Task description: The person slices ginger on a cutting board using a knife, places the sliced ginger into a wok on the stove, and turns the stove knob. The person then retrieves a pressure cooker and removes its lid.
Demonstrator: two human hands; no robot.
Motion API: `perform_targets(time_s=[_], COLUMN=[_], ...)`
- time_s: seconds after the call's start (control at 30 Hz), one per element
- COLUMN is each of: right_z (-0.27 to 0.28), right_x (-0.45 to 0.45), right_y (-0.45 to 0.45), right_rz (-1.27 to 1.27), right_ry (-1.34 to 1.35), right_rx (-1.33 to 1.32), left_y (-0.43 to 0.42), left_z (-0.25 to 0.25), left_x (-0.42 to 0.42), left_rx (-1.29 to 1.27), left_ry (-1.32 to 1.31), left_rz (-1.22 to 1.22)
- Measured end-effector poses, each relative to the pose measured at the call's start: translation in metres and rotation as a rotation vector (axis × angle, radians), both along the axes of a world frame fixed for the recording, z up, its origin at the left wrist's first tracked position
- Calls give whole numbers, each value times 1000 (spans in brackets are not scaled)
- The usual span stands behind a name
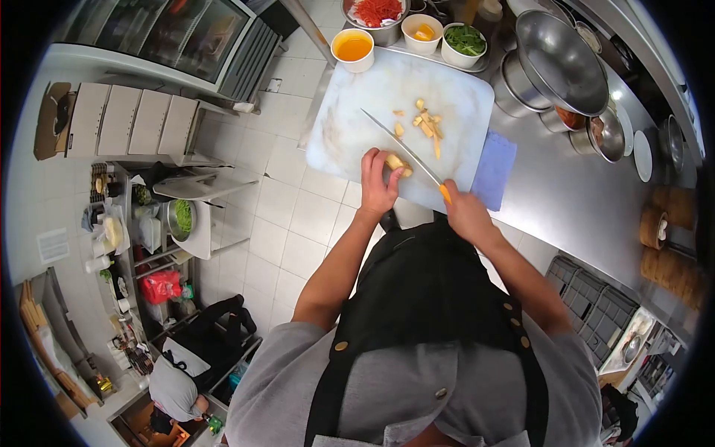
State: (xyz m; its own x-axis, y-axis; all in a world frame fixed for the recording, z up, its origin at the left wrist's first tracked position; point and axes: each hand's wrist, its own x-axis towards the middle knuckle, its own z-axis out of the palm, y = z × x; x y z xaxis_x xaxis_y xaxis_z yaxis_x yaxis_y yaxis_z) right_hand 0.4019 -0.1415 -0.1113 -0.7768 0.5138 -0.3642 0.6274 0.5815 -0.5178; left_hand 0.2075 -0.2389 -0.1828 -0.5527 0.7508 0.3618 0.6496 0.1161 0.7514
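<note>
A knife [406, 149] with an orange handle is in my right hand [468, 216], its blade pointing up and left over the white cutting board [350, 112]. My left hand [379, 182] has its fingers curled on a light brown root piece [398, 165] near the board's front edge. The blade lies just right of that piece; whether they touch I cannot tell. Several cut yellowish pieces [427, 125] are scattered farther up the board.
Behind the board stand tubs of orange liquid [353, 49], yellow pieces [422, 33] and green leaves [463, 45]. A blue cloth [494, 171] lies right of the board. Steel bowls [562, 63] are stacked at the right. Another person [175, 387] is at the lower left.
</note>
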Motion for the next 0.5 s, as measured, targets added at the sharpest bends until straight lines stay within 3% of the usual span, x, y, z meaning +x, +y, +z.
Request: perform_targets(time_s=[0.17,0.5], right_z=[40,41], right_x=[39,19], right_y=[-34,-45], right_rz=[-25,-33], right_ry=[-112,-199], right_rx=[95,71], left_y=[-3,-4], left_z=[-7,-9], left_x=[1,-1], left_rx=[78,135], left_ry=[-47,-54], left_rz=[-14,-37])
